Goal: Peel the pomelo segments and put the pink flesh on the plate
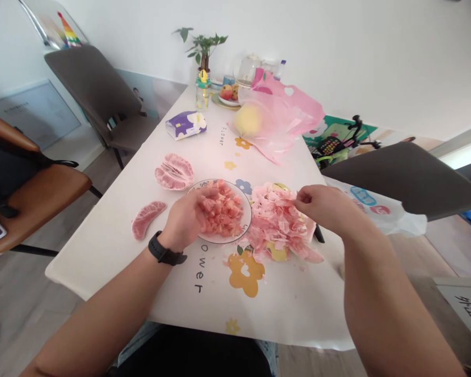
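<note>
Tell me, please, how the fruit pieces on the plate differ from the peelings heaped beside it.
The fruit pieces are chunky, while the peelings are thin and crumpled. The fruit pieces are a deeper salmon pink; the peelings are paler, with patches of yellow. The fruit pieces lie on the plate; the peelings lie off it. Both are pinkish and heaped.

On my white table cover I can read "Flower", printed small near the pink bag; nearer to me, larger letters spell "ower", running down from the plate; the plate's rim bears lettering I can't make out for certain; the blue and red marks on the white plastic bag are too blurred to read.
</note>
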`<state>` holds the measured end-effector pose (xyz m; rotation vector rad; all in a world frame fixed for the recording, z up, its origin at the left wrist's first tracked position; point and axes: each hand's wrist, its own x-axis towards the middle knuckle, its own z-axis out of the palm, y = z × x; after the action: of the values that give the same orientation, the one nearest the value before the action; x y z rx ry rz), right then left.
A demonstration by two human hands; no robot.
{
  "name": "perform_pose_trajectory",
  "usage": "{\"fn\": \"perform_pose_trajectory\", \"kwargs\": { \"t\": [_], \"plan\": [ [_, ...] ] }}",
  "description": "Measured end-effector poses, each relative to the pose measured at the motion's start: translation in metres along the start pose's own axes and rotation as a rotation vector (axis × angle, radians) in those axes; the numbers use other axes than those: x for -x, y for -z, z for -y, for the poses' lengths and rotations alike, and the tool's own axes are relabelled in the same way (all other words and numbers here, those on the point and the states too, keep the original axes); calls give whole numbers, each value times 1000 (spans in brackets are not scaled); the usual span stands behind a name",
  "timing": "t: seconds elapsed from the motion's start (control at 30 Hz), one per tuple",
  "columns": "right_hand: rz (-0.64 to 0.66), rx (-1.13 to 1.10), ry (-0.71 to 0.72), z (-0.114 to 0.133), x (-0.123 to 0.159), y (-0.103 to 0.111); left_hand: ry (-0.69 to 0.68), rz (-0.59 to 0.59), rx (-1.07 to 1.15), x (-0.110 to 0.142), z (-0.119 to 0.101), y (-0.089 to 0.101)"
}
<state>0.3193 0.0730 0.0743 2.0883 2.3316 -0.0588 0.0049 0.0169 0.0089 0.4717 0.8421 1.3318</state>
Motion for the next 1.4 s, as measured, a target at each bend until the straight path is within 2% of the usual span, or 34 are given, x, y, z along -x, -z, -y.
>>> {"fn": "perform_pose_trajectory", "kwargs": {
  "t": [0.1,0.2,0.3,0.43,0.53,0.7,0.83,0.93,1.03,1.1,1.23,1.4],
  "plan": [
    [-31,23,22,-1,1,2,0,19,37,2,-1,-3],
    [7,32,-27,3,7,4,24,40,70,3,-1,-4],
    [-98,33,-73,9,15,4,65,66,74,3,-3,-5],
    [-350,-3,172,19,23,1,92,112,82,5,-6,-7],
    [-429,-107,306,37,28,-2,88,147,100,6,-6,-7],
    [-288,-426,344,87,39,-13,36,151,75,4,-2,-5],
    [-136,-555,438,124,39,-28,23,200,51,2,2,-2],
    [-70,-637,483,142,32,-36,41,257,52,1,5,0],
    [-28,-709,470,149,27,-38,44,281,68,2,6,-1],
    [1,-806,383,149,25,-36,46,272,72,3,6,-2],
    [108,-1026,176,143,25,-31,41,204,29,2,5,-3],
    [177,-1177,142,135,20,-37,50,75,-8,-3,6,3]
  ]
}}
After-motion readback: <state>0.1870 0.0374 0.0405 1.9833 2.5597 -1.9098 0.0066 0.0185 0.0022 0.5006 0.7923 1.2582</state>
